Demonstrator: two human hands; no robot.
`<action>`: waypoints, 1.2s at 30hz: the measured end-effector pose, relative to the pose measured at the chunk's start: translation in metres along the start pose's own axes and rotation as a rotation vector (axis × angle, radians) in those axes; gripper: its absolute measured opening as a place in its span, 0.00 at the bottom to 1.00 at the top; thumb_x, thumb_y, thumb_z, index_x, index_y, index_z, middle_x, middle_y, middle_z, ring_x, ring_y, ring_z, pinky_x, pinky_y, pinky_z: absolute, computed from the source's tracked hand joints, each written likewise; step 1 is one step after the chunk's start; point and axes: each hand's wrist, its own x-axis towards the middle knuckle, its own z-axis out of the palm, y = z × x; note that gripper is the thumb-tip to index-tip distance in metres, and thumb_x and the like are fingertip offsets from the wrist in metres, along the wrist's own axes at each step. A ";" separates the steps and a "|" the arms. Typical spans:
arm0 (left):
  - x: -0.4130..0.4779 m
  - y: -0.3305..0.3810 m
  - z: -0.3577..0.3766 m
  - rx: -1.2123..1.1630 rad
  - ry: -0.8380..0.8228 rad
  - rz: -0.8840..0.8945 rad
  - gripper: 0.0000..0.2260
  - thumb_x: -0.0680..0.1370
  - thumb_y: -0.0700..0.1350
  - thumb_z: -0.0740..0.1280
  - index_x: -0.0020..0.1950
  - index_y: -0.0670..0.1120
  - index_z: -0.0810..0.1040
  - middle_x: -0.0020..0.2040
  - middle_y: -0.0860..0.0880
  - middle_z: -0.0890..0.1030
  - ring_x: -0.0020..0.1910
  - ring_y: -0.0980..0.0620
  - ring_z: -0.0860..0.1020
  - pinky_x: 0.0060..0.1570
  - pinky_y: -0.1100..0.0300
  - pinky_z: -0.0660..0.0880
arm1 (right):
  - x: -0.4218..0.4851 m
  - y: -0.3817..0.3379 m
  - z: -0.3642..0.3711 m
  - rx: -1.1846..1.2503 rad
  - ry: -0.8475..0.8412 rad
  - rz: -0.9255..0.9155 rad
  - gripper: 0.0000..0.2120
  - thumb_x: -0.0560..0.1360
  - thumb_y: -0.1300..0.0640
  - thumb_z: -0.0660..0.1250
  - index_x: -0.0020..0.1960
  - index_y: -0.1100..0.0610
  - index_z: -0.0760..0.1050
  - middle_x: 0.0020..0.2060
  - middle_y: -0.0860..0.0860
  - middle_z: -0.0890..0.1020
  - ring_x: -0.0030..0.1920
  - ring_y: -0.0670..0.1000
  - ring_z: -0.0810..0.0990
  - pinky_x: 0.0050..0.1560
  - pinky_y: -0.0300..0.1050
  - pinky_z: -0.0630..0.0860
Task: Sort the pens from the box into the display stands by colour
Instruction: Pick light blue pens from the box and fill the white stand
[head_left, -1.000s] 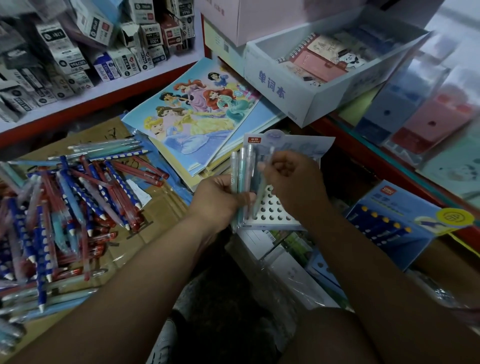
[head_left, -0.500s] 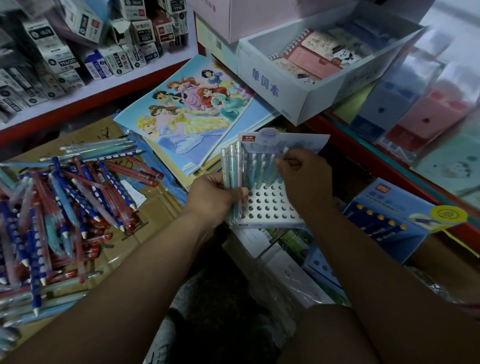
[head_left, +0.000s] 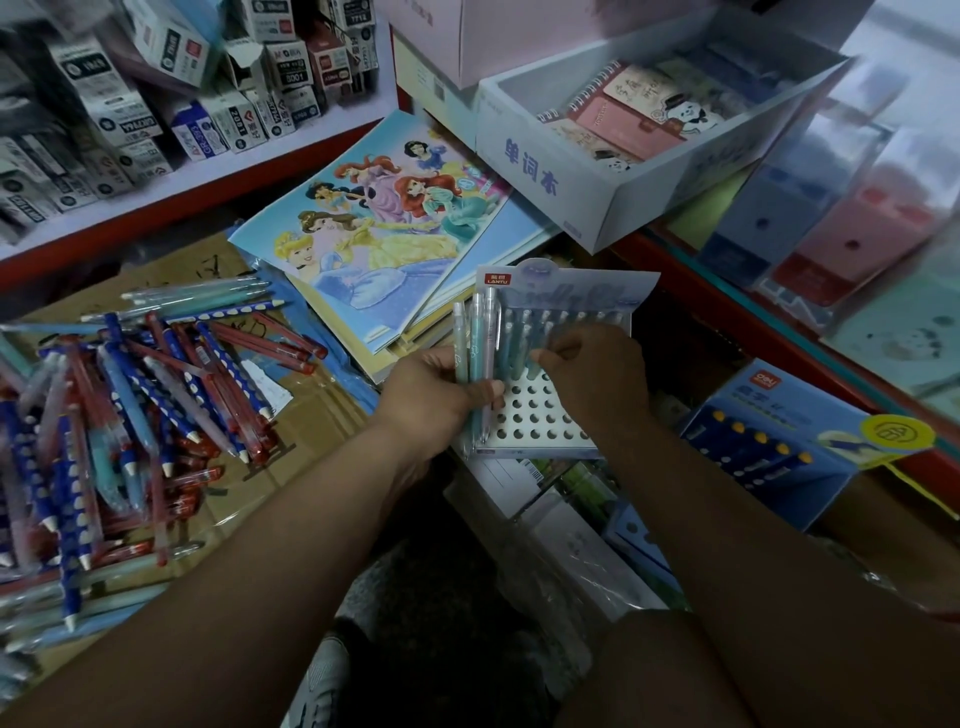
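Observation:
My left hand (head_left: 434, 397) grips a small bunch of pale teal and white pens (head_left: 478, 353), held upright at the left edge of a white display stand (head_left: 535, 421) with rows of round holes. Several teal pens (head_left: 550, 332) stand in the stand's back rows under its light blue header card. My right hand (head_left: 592, 379) reaches over the stand, its fingertips pinching a pen in those back rows. A heap of blue dotted, red and light blue pens (head_left: 119, 415) lies on flattened cardboard at the left.
A second blue display stand (head_left: 779, 452) with blue pens sits to the right. Princess colouring books (head_left: 379, 228) lie behind the stand. A white box of small notebooks (head_left: 623, 156) rests on the red-edged shelf; boxed stationery (head_left: 156, 114) fills the shelf at upper left.
My right hand moved from my left hand's bunch over to the stand's back rows and lowered a pen there. My left hand kept the bunch beside the stand.

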 end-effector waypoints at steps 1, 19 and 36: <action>0.000 0.001 0.000 0.004 -0.009 -0.004 0.07 0.73 0.35 0.75 0.49 0.43 0.85 0.44 0.44 0.87 0.47 0.43 0.85 0.53 0.48 0.82 | -0.002 0.000 -0.002 -0.001 -0.010 0.011 0.07 0.75 0.55 0.72 0.40 0.57 0.81 0.36 0.49 0.83 0.32 0.44 0.77 0.34 0.33 0.70; -0.007 0.002 -0.001 0.037 -0.010 0.002 0.08 0.72 0.33 0.75 0.44 0.47 0.84 0.45 0.46 0.86 0.49 0.45 0.84 0.56 0.46 0.80 | -0.012 -0.017 -0.046 0.384 0.243 -0.010 0.04 0.77 0.57 0.71 0.48 0.49 0.78 0.38 0.39 0.80 0.38 0.36 0.79 0.40 0.28 0.75; -0.009 0.003 -0.003 0.052 -0.038 0.000 0.07 0.72 0.36 0.76 0.45 0.46 0.84 0.43 0.45 0.85 0.47 0.45 0.83 0.52 0.52 0.81 | -0.002 0.000 -0.014 0.034 0.124 0.012 0.04 0.76 0.59 0.72 0.49 0.58 0.83 0.41 0.50 0.85 0.40 0.46 0.80 0.46 0.36 0.73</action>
